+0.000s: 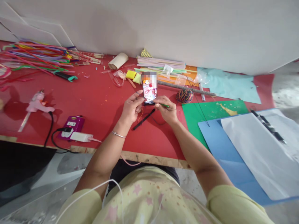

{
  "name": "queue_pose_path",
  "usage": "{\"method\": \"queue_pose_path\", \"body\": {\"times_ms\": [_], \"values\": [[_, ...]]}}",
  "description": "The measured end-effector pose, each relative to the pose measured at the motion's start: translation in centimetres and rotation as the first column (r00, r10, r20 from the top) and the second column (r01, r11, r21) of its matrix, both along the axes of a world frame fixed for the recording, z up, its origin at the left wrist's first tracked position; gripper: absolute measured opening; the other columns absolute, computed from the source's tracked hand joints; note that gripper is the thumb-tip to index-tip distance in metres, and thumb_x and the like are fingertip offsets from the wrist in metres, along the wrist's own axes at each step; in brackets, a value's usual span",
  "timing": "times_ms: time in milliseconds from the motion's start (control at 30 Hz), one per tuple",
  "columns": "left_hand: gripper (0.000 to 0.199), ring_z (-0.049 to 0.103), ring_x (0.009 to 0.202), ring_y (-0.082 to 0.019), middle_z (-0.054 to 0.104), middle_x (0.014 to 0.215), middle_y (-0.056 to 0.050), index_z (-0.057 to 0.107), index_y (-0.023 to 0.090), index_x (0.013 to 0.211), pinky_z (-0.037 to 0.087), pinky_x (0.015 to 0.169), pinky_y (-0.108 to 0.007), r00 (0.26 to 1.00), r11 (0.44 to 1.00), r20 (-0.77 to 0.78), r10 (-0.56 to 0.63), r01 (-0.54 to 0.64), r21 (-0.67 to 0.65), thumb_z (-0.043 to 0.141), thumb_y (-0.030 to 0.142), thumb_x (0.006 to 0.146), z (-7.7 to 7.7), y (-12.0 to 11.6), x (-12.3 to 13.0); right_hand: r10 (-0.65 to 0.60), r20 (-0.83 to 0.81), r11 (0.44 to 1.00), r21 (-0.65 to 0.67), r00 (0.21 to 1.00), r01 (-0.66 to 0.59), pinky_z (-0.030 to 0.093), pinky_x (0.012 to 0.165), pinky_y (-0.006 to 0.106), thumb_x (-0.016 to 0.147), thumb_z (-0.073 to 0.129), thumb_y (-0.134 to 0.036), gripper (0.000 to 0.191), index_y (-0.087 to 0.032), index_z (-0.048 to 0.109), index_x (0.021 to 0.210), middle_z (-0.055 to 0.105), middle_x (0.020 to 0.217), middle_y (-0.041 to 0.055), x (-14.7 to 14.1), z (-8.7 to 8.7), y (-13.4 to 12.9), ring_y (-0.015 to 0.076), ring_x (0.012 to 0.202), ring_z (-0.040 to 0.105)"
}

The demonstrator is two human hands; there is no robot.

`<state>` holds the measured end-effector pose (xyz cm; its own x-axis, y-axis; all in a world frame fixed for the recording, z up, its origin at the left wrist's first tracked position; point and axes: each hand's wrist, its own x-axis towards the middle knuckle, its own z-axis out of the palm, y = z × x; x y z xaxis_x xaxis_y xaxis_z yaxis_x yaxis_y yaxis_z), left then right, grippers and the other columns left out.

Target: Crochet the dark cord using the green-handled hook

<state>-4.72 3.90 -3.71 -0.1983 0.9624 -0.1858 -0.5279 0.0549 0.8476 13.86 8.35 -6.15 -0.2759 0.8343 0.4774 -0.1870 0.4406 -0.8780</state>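
My left hand [133,107] is closed in a pinch in front of the phone, with a thin strand of yarn [141,115] hanging below its fingers. My right hand [167,109] is closed around a thin, green-handled crochet hook [164,105]; its tip is too small to make out between the hands. Just beyond both hands, a phone [149,90] stands with a lit screen, partly blurred. To the right of my right hand lies a multicoloured ball of yarn [184,96]. A narrow black strip [143,119] rests on the red tabletop [98,93] below my hands.
Pipe cleaners [42,57] are heaped at the far left. Nearer are a pink glue gun [37,102] and a purple power socket [73,123] with cables. Paper straws [161,62] and a cardboard tube [118,61] line the wall. A blue folder [217,149] with papers lies right.
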Motion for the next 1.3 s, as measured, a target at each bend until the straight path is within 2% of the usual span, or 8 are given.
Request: {"method": "queue_pose_path", "body": {"times_ms": [400, 767, 900, 1000, 1100, 1300], "values": [[0.054, 0.035, 0.042, -0.003, 0.058, 0.062, 0.007, 0.075, 0.02, 0.119, 0.02, 0.041, -0.019, 0.996, 0.998, -0.055, 0.064, -0.064, -0.001, 0.078, 0.014, 0.066, 0.2, 0.0, 0.2, -0.067, 0.131, 0.995, 0.086, 0.989, 0.056, 0.06, 0.094, 0.043, 0.089, 0.079, -0.047, 0.017, -0.037, 0.085, 0.101, 0.078, 0.103, 0.0042, 0.0, 0.2, -0.4, 0.0229, 0.1, 0.072], [0.049, 0.036, 0.044, -0.003, 0.058, 0.062, 0.006, 0.074, 0.017, 0.111, 0.019, 0.041, -0.018, 0.996, 0.998, -0.068, 0.063, -0.064, -0.009, 0.074, 0.012, 0.062, 0.5, 0.0, -0.2, -0.005, 0.163, 0.991, 0.132, 0.987, -0.017, 0.06, 0.09, 0.041, 0.088, 0.081, -0.043, 0.015, -0.037, 0.085, 0.101, 0.077, 0.1, 0.0038, 0.3, 0.7, -0.1, 0.0216, 0.096, 0.072], [0.046, 0.038, 0.044, -0.003, 0.06, 0.064, 0.005, 0.074, 0.018, 0.105, 0.018, 0.041, -0.018, 0.996, 0.999, -0.067, 0.052, -0.053, -0.013, 0.07, 0.013, 0.06, 0.3, 0.1, -0.8, 0.002, 0.124, 0.997, 0.076, 0.992, -0.012, 0.06, 0.089, 0.041, 0.087, 0.083, -0.045, 0.016, -0.034, 0.085, 0.098, 0.077, 0.097, 0.0043, 0.6, 0.5, 0.3, 0.0211, 0.094, 0.072], [0.046, 0.039, 0.045, -0.003, 0.061, 0.067, 0.004, 0.075, 0.018, 0.107, 0.02, 0.041, -0.018, 0.997, 0.998, -0.062, 0.054, -0.053, 0.02, 0.069, 0.014, 0.061, 0.1, 0.1, -1.3, -0.033, 0.064, 0.999, -0.007, 0.997, 0.033, 0.058, 0.074, 0.035, 0.087, 0.082, -0.047, 0.018, -0.032, 0.085, 0.098, 0.075, 0.096, 0.0038, 1.2, 0.4, 1.1, 0.0169, 0.08, 0.068], [0.049, 0.041, 0.047, -0.003, 0.063, 0.071, 0.004, 0.075, 0.018, 0.112, 0.021, 0.041, -0.017, 0.997, 0.998, -0.073, 0.028, -0.024, 0.054, 0.074, 0.015, 0.064, 0.1, 0.0, -1.4, -0.038, -0.028, 0.998, -0.051, 0.999, 0.036, 0.051, 0.061, 0.03, 0.089, 0.081, -0.044, 0.015, -0.034, 0.085, 0.099, 0.072, 0.096, 0.0016, 1.7, 0.3, 1.7, 0.0116, 0.067, 0.062], [0.045, 0.045, 0.047, -0.004, 0.064, 0.072, 0.003, 0.075, 0.019, 0.109, 0.024, 0.039, -0.017, 0.994, 0.998, -0.097, 0.042, -0.037, 0.055, 0.079, 0.017, 0.065, 0.0, 0.1, -1.0, 0.015, -0.019, 0.999, -0.051, 1.0, -0.016, 0.052, 0.065, 0.031, 0.089, 0.081, -0.042, 0.015, -0.033, 0.084, 0.101, 0.072, 0.091, 0.0012, 1.2, 0.2, 1.1, 0.013, 0.072, 0.064]]}}
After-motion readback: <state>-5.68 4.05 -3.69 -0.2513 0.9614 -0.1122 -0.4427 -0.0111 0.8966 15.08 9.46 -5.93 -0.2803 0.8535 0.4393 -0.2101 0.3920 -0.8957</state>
